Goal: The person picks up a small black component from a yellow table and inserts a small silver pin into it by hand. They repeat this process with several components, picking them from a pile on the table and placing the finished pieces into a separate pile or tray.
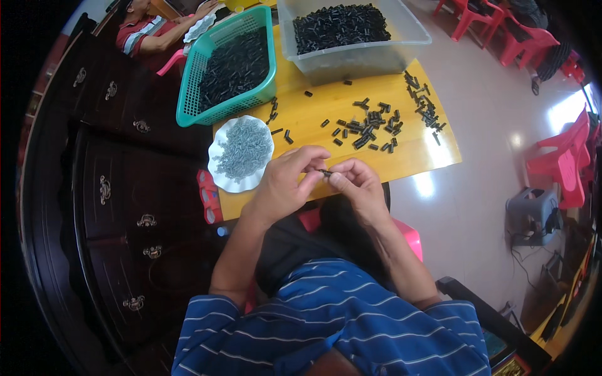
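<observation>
My left hand [283, 183] and my right hand [364, 189] meet over the near edge of the yellow table [301, 116]. Between their fingertips is a small black plastic piece [325, 172], pinched from both sides; its finer details are too small to make out. Beside my left hand stands a white plate with a wavy rim [217, 152], heaped with tiny greyish, shiny pieces [244, 149]. Beyond my hands, short black tube-like pieces [370, 128] lie in a loose pile. More black pieces [424, 101] are strewn along the table's right edge.
At the back left, a green mesh basket [184, 100] holds many black pieces; a translucent tub [370, 56] of them stands to its right. Dark wooden cabinets [119, 188] line the left. Another person [157, 37] sits beyond the basket. Pink chairs [564, 163] stand on the right.
</observation>
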Tool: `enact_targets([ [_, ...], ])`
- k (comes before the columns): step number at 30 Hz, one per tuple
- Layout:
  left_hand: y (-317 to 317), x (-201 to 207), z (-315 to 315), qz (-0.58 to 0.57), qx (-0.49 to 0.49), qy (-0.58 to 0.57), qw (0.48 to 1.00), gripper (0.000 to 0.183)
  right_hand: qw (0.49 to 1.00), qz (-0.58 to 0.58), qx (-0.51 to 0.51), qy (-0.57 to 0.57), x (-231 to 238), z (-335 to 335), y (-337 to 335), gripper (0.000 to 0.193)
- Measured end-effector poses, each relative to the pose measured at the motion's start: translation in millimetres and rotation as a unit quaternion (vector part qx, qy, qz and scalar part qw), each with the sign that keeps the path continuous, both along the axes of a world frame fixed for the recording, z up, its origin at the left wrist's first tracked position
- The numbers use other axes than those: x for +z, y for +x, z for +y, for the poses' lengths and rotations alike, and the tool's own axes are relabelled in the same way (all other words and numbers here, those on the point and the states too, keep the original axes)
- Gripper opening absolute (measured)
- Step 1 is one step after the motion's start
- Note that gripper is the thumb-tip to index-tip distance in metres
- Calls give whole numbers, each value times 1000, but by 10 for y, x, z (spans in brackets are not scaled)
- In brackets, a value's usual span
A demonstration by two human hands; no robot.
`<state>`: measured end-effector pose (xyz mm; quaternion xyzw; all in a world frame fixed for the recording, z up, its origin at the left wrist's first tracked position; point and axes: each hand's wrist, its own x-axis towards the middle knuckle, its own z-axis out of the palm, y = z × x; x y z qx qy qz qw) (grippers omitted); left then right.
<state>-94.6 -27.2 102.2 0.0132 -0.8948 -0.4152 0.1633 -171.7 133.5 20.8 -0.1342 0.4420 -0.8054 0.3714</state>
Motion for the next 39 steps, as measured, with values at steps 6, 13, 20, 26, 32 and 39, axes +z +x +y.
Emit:
enact_targets([
  [6, -4, 0, -48, -9, -22, 26, 999, 41, 993, -97, 71, -9, 19, 22, -37, 23],
  [13, -26, 67, -36, -3, -26, 19, 999, 33, 995, -89, 50, -15, -8, 26, -34, 23],
  [20, -55, 19, -10, -15, 10, 27, 999, 10, 999, -35, 13, -12, 15, 6, -7, 20],
  [26, -61, 10, -71, -35, -12, 57, 998, 9, 991, -111, 45, -60, -51, 12, -21, 18],
  [32, -70, -1, -129, -41, -43, 94, 994, 9, 981, -158, 70, -83, -50, 22, -16, 18],
  [39, -92, -62, -75, -12, -20, 86, 996, 11, 996, -80, -18, -36, -15, -36, 32, 19],
])
